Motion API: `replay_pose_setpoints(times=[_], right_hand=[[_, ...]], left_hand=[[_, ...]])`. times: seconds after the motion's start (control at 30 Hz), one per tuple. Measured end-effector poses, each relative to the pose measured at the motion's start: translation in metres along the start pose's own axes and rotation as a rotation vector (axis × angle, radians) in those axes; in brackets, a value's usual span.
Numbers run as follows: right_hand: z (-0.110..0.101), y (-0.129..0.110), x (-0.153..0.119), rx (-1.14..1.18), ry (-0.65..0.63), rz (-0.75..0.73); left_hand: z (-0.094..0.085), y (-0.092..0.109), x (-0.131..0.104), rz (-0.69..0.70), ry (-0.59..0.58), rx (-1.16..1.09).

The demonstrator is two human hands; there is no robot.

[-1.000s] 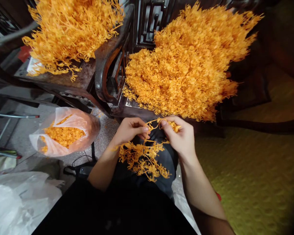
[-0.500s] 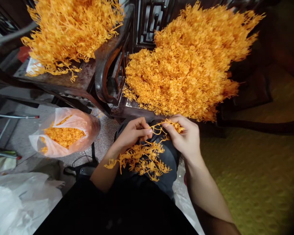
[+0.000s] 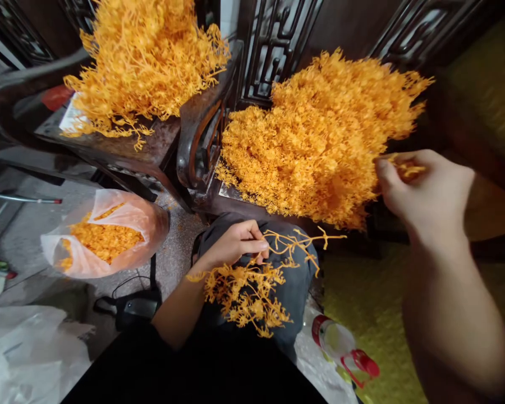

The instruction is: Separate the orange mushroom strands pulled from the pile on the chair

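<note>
My right hand [image 3: 429,193] has left my lap and now sits at the right edge of the big pile [image 3: 320,134], pinching a small sprig [image 3: 408,168]. My left hand [image 3: 235,244] still grips the branch [image 3: 252,280] below that pile, over my knee.

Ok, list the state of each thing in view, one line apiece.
left hand: pinched shut on the orange sprig
orange sprig: held over the lap, branches hanging
right hand: raised, closed on a small orange piece
plastic bag: open, partly filled with orange bits
big orange pile: heaped on the wooden seat
second pile: heaped on the left
</note>
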State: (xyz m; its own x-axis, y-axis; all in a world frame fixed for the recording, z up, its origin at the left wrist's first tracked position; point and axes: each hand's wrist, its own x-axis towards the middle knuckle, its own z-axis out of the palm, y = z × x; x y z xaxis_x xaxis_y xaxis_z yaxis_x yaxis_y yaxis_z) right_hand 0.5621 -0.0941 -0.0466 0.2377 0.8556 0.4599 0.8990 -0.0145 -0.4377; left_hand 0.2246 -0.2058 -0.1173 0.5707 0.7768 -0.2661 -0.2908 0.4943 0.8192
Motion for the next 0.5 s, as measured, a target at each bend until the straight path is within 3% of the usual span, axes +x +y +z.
replay_pose_setpoints(times=[0.17,0.27,0.4,0.5], right_hand=[[0.03,-0.09,0.04,0.105,-0.051,-0.341],[0.069,-0.132,0.076,0.016,-0.077,-0.37],[0.132,-0.147,0.128,0.076,-0.123,-0.344],[0.163,-0.141,0.154,0.068,-0.337,-0.223]], left_hand=[[0.012,-0.004,0.014,0.084,0.048,0.068],[0.012,-0.009,0.015,0.102,0.052,0.067],[0.01,-0.012,0.013,0.068,0.018,0.041],[0.007,-0.011,0.012,0.05,0.005,-0.005]])
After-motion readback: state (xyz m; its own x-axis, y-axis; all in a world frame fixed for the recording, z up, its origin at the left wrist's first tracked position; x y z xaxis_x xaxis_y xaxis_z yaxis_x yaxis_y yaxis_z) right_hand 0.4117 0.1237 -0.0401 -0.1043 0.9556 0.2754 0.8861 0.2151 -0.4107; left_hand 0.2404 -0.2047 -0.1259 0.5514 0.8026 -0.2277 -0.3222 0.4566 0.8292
